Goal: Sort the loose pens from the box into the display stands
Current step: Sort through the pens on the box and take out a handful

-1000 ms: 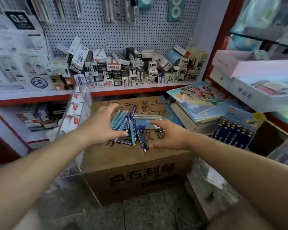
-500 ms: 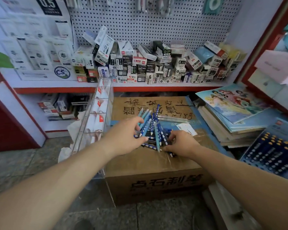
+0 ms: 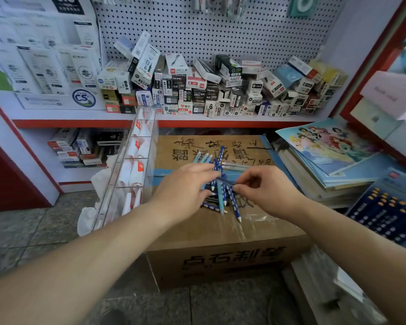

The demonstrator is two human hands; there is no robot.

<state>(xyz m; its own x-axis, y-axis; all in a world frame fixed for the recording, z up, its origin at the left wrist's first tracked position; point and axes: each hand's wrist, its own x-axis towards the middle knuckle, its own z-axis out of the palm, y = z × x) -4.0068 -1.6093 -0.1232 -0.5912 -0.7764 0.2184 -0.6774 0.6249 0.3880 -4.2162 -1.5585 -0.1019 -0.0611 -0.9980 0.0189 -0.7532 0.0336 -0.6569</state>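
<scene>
Left hand (image 3: pixel 183 188) covers the left side of the pens (image 3: pixel 221 198); count unclear. Right hand (image 3: pixel 268 191) hides the end of the dark pen (image 3: pixel 226 181) it pinches. Hanging packs (image 3: pixel 230 5) cut off by top edge. Stand (image 3: pixel 136 160) contents blurred. Blue pack (image 3: pixel 389 207) cut off at right.

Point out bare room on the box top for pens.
Free: the box top's near strip, between pen pile and front edge; also the far strip toward the shelf. Crowded: the middle, under left hand and right hand.

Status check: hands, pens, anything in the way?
Left hand flat on pens atop cardboard box. Right hand pinching one pen. Display stand just left of box.
</scene>
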